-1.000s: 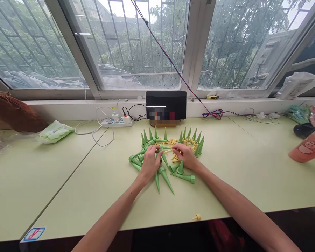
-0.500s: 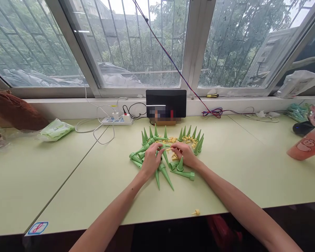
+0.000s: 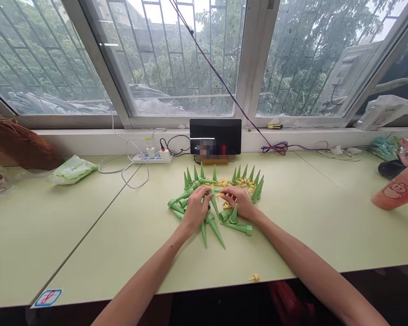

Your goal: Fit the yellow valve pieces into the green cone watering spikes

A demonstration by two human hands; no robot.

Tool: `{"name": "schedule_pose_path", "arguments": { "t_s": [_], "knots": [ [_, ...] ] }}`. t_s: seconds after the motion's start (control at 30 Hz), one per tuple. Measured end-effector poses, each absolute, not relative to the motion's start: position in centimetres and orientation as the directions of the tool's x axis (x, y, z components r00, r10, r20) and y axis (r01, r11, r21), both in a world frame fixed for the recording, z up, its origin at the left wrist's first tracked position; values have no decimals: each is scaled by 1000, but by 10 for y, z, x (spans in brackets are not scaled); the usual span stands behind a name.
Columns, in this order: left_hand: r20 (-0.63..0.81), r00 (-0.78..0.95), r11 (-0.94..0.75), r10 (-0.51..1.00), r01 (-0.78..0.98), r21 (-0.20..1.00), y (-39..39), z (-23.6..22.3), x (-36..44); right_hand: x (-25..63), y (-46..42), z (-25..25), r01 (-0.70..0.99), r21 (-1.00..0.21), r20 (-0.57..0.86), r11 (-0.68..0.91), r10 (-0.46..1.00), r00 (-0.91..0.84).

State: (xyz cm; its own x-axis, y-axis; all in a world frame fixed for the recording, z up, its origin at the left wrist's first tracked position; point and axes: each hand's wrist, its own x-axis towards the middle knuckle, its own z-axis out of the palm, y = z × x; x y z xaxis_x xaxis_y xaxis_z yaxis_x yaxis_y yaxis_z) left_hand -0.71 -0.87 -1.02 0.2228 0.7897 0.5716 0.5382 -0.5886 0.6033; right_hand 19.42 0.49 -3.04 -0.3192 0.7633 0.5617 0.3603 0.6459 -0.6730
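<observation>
My left hand [image 3: 197, 208] is closed, its thumb and fingers pinched around the upper part of a green plastic spike [image 3: 214, 206] whose tip points down. Facing it, my right hand [image 3: 240, 202] pinches a small yellow plastic piece [image 3: 219, 195] close to the spike's top. Whether the two parts touch is too small to tell. Loose green spikes [image 3: 216, 230] lie around and under my left hand. Beside my right wrist, one green spike [image 3: 234, 214] stands upright and another green spike [image 3: 237, 227] lies flat. Small yellow pieces [image 3: 245, 183] are heaped behind my hands.
Upright green spikes [image 3: 201, 171] form an arc behind the heap. A lone yellow piece [image 3: 255, 278] lies near the table's front edge. Farther back are a black screen [image 3: 215, 136] and a power strip [image 3: 152, 158]. A pink cup [image 3: 396, 190] leans at the right.
The view has tilted very slightly. Both hands keep almost the same place and grip, with only tiny finger movement around the yellow piece.
</observation>
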Motion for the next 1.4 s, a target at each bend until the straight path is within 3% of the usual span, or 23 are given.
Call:
{"name": "schedule_pose_path", "arguments": {
  "t_s": [1.13,1.4],
  "knots": [
    [623,291,-664,726,534,524,-9,-7,3,198,13,-33,351,-663,555,661,749,-361],
    [756,198,-693,624,587,418,-8,-7,3,196,17,-34,387,-635,588,668,743,-319]
  ]
}}
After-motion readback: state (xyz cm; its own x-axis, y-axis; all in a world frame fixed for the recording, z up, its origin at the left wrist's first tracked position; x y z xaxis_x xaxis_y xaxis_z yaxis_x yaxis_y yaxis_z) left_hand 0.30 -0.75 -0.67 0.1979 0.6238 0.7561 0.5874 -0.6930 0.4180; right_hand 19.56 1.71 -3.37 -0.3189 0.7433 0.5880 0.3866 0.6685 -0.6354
